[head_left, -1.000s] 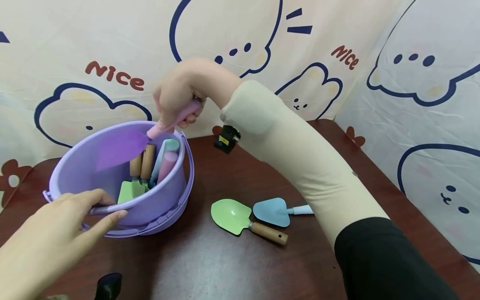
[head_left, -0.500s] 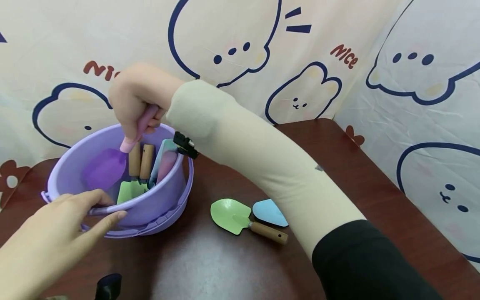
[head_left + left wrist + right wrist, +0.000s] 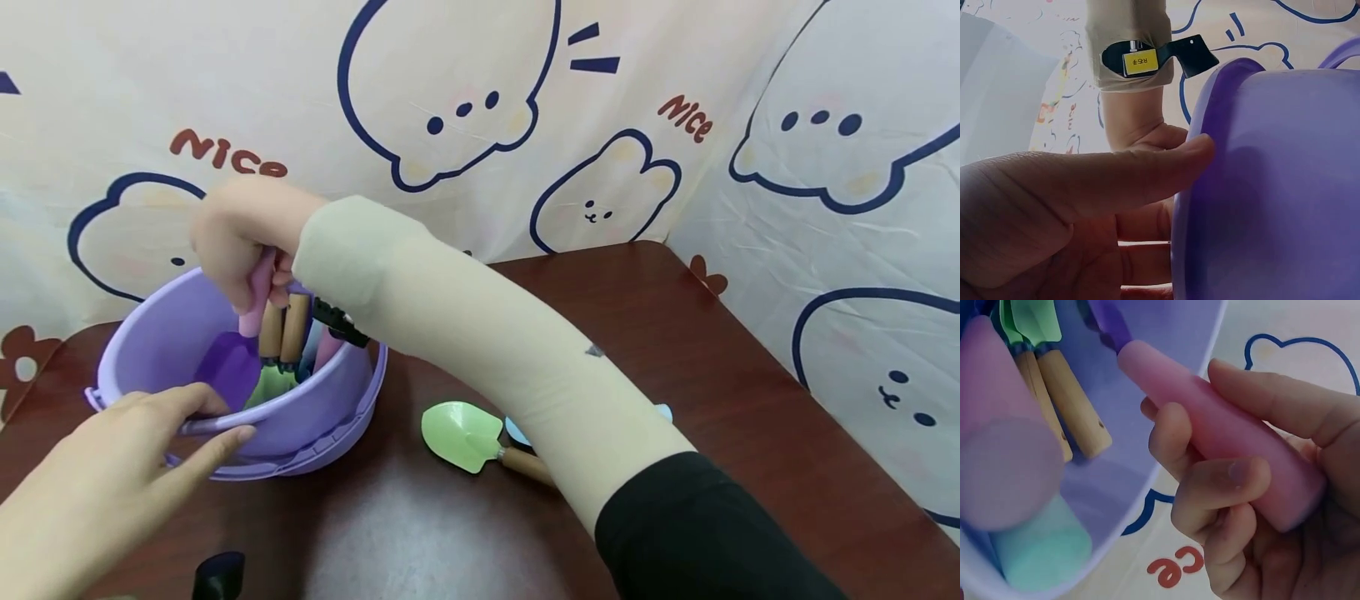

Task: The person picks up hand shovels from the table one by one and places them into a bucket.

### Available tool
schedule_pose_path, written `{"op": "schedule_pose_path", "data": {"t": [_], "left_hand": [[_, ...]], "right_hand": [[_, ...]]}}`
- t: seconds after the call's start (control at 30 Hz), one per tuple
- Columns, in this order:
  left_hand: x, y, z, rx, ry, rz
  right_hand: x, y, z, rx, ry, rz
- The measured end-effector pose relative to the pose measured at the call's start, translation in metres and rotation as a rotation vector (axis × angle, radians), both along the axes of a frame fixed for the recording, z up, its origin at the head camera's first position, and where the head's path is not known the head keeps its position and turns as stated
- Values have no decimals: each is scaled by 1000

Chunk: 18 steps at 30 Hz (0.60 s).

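Note:
My left hand (image 3: 127,450) grips the near rim of a purple bucket (image 3: 318,427), thumb outside and fingers over the edge. Over the bucket's mouth, my right hand (image 3: 236,237) holds the pink handle (image 3: 1210,419) of a trowel whose purple blade (image 3: 232,367) points down inside. Beside that blade stand two wooden-handled tools (image 3: 1075,403) with green heads, handles up. A pink handle (image 3: 1004,437) and a mint-green handle (image 3: 1044,547) lean against the bucket wall at the right. The lower ends of these are partly hidden.
On the brown table (image 3: 420,533), right of the bucket, lies a green trowel (image 3: 461,435) with a wooden handle. A light blue trowel (image 3: 516,432) is mostly hidden under my right forearm. A black cylindrical object (image 3: 219,575) stands at the front edge. Printed cloth (image 3: 465,208) hangs behind.
My right hand has moved left and down, lowering the purple-bladed trowel from over the rim into the bucket, its blade turning downward. The left hand keeps its hold on the rim.

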<state>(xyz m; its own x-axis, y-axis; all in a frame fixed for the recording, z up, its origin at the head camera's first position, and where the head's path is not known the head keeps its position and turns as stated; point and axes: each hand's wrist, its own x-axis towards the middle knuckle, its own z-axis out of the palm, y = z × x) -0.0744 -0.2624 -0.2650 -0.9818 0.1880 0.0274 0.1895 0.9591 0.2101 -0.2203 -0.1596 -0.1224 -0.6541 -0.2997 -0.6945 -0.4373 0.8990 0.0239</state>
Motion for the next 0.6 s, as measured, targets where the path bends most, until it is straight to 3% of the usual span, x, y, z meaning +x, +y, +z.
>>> {"op": "schedule_pose_path", "data": {"t": [0.33,0.4,0.6], "left_hand": [[5,2,1,-11,79,-34],[5,2,1,-13,86,-34],[5,3,1,-14,72,-26]], "right_hand": [[8,-12,-9,30,37,-12],[10,-13,-12,33,68,15],[12,-20,-16,109,38,25]]}}
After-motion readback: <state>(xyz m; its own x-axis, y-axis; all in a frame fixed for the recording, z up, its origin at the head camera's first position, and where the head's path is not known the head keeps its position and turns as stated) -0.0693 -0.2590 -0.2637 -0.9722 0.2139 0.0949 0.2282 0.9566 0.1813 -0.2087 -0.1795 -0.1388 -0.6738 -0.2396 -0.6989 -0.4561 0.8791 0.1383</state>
